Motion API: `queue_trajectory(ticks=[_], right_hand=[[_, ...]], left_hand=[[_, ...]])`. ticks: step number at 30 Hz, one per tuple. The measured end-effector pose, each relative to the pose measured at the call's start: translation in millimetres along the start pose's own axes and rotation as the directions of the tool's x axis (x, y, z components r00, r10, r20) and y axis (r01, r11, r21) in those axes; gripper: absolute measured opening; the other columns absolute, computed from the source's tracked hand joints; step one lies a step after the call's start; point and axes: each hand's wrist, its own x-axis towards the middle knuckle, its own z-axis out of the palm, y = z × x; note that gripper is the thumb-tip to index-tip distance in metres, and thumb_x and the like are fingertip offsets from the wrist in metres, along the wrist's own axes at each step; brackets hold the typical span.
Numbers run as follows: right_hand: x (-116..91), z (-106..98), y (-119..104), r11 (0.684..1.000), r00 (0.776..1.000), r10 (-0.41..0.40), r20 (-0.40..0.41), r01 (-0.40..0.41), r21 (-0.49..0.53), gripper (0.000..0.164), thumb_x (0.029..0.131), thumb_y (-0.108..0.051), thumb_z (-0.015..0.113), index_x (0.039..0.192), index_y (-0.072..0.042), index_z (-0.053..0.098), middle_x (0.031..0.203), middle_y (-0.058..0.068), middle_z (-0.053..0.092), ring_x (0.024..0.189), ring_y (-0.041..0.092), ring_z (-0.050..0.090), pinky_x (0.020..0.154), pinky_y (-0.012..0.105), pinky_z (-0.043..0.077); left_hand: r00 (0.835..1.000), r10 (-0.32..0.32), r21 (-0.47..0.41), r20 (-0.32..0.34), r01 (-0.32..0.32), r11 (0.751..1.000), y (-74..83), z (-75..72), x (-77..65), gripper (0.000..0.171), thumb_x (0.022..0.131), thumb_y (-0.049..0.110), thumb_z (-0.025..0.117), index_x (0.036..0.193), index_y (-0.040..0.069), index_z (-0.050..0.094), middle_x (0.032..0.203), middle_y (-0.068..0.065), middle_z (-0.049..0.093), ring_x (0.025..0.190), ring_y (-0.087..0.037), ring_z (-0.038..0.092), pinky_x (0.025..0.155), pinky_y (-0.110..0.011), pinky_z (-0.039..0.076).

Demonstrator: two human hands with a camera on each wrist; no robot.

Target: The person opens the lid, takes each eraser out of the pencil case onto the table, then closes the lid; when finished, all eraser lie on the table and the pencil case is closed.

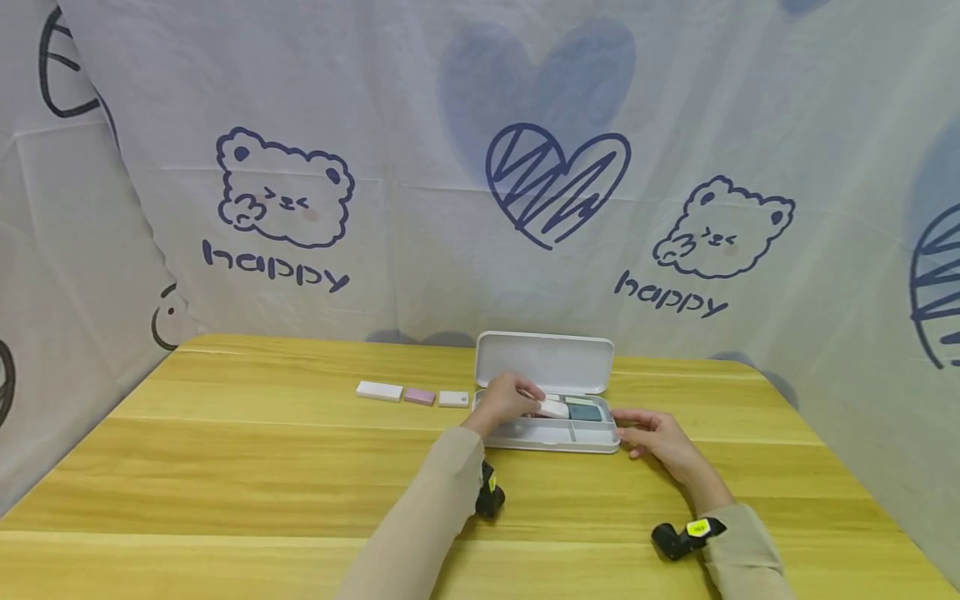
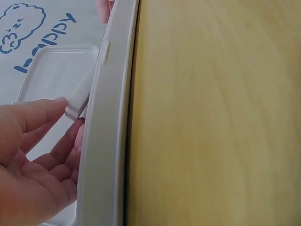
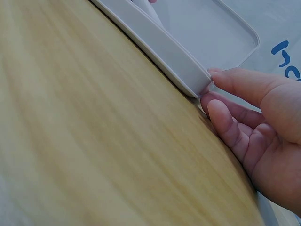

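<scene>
A white pencil case [image 1: 551, 444] lies on the table with its lid [image 1: 544, 362] up. Between thumb and fingers, my left hand [image 1: 508, 402] pinches a white eraser-like block [image 1: 553, 409] over the back compartment. The same block [image 2: 77, 98] shows tilted in the left wrist view, held by the hand [image 2: 42, 155] behind the case wall. A grey-blue block [image 1: 585, 412] and a pale block [image 1: 579, 401] lie to its right inside the case. My right hand [image 1: 663, 442] touches the case's right end with its fingertips, its fingers [image 3: 228, 122] loosely bent.
Left of the case, a long white block [image 1: 378, 391], a pink block [image 1: 419, 396] and a small white block [image 1: 453, 399] stand in a row on the wooden table [image 1: 262, 475]. A printed cloth [image 1: 420, 225] hangs behind. The front compartments show bare white floors.
</scene>
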Motion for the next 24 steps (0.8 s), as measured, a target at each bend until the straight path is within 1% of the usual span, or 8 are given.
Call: queue_trajectory(ticks=[4,10,14,19,24], right_hand=[[-0.1,-0.1,-0.7,1.000,1.000,0.003,-0.004,-0.003,-0.008,0.047,0.081,-0.008,0.063,0.119,0.014,0.047,0.115,0.021,0.054,0.071,0.010,0.054,0.055,0.024,0.049],[-1.5,0.2,-2.1,1.000,1.000,0.002,0.003,-0.002,-0.007,0.047,0.081,-0.008,0.063,0.119,0.014,0.046,0.116,0.023,0.053,0.072,0.010,0.055,0.055,0.024,0.049],[-1.7,0.2,-2.3,1.000,1.000,0.000,0.004,0.000,-0.004,0.047,0.081,-0.007,0.063,0.119,0.014,0.046,0.115,0.023,0.053,0.073,0.010,0.055,0.055,0.024,0.049],[-1.3,0.0,-2.3,1.000,1.000,0.005,-0.004,-0.005,-0.005,0.046,0.081,-0.008,0.063,0.119,0.014,0.047,0.114,0.021,0.054,0.072,0.010,0.054,0.055,0.024,0.049],[-1.4,0.1,-1.9,1.000,1.000,0.010,-0.006,-0.010,-0.005,0.047,0.081,-0.008,0.063,0.119,0.014,0.047,0.116,0.023,0.053,0.072,0.010,0.054,0.055,0.024,0.049]], left_hand=[[1.000,-0.017,-0.042,-0.001,0.017,0.999,1.1,0.4,0.2,0.007,0.078,0.003,0.065,0.084,0.002,0.069,0.075,-0.005,0.064,0.064,-0.016,0.059,0.054,-0.023,0.043],[1.000,-0.015,-0.110,-0.011,0.013,0.994,1.9,1.6,-1.2,0.009,0.077,-0.001,0.065,0.085,-0.002,0.068,0.076,-0.008,0.065,0.066,-0.021,0.062,0.060,-0.027,0.049],[0.999,-0.034,-0.142,-0.018,0.031,0.989,2.3,2.5,-0.8,0.009,0.077,-0.001,0.065,0.085,-0.002,0.069,0.073,-0.006,0.064,0.063,-0.019,0.061,0.059,-0.028,0.050],[0.997,-0.073,-0.170,-0.033,0.066,0.983,2.1,3.2,0.8,0.010,0.076,-0.001,0.066,0.085,0.000,0.069,0.070,-0.005,0.063,0.058,-0.013,0.057,0.057,-0.026,0.049],[0.992,-0.110,-0.225,-0.060,0.094,0.970,2.5,3.1,1.3,0.012,0.073,-0.002,0.066,0.085,0.000,0.070,0.071,-0.005,0.063,0.055,-0.011,0.056,0.055,-0.025,0.049]])
